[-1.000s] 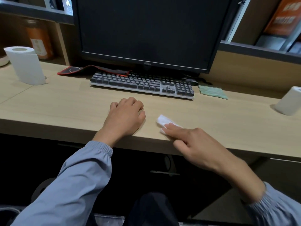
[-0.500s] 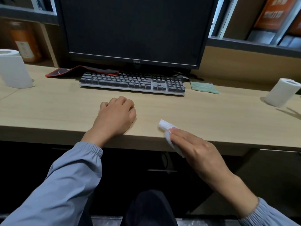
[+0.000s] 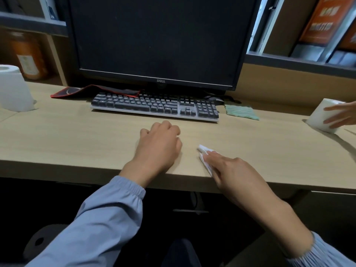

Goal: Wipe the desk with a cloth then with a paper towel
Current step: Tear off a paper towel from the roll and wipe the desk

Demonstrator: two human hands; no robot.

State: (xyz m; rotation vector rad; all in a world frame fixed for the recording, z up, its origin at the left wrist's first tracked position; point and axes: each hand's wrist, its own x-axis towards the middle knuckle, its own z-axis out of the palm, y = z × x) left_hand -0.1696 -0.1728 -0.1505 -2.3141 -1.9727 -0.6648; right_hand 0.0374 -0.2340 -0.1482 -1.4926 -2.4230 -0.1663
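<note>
My right hand (image 3: 229, 170) presses a small folded white paper towel (image 3: 204, 155) flat against the wooden desk (image 3: 77, 139) near its front edge, fingers over most of the towel. Beside it, to the left, my left hand (image 3: 160, 145) rests on the desk as a loose fist holding nothing. A green cloth (image 3: 241, 112) lies at the back, just right of the keyboard.
A grey keyboard (image 3: 154, 106) and a dark monitor (image 3: 158, 41) stand behind my hands. One paper roll (image 3: 14, 89) stands at the far left. Another person's hand (image 3: 341, 114) grips a second roll (image 3: 320, 114) at the far right.
My right hand has slid the paper towel slightly toward the front edge. Another person's hand has come in at the far right and taken hold of the roll there. My left hand stays put.
</note>
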